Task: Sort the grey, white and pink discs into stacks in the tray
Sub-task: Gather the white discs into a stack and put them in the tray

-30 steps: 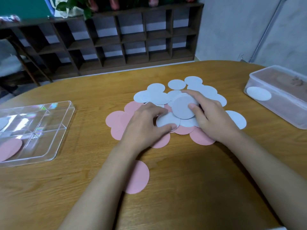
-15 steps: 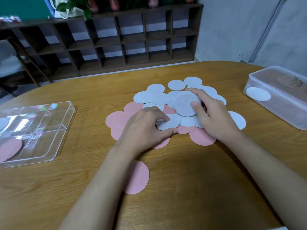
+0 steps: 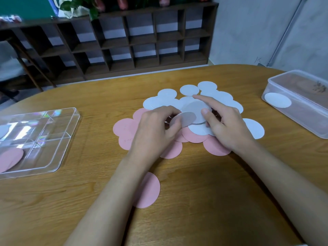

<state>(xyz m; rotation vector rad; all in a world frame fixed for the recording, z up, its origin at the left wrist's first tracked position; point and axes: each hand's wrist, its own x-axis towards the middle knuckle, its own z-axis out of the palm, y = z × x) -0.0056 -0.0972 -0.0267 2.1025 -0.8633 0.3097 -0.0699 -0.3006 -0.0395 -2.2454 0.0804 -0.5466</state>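
Matt paper discs (image 3: pixel 188 90) on glossy wood-grain table (image 3: pixel 213 192); clear plastic tray (image 3: pixel 53 139).

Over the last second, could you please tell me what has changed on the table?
The left hand has pinched a small disc off the pile and tipped it up. The right hand still holds its grey disc; the tray and loose pink disc are unmoved.

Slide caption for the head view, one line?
Left hand pinches a tilted grey disc, right hand holds a flat grey disc, above the pile of white and pink discs; tray at left.
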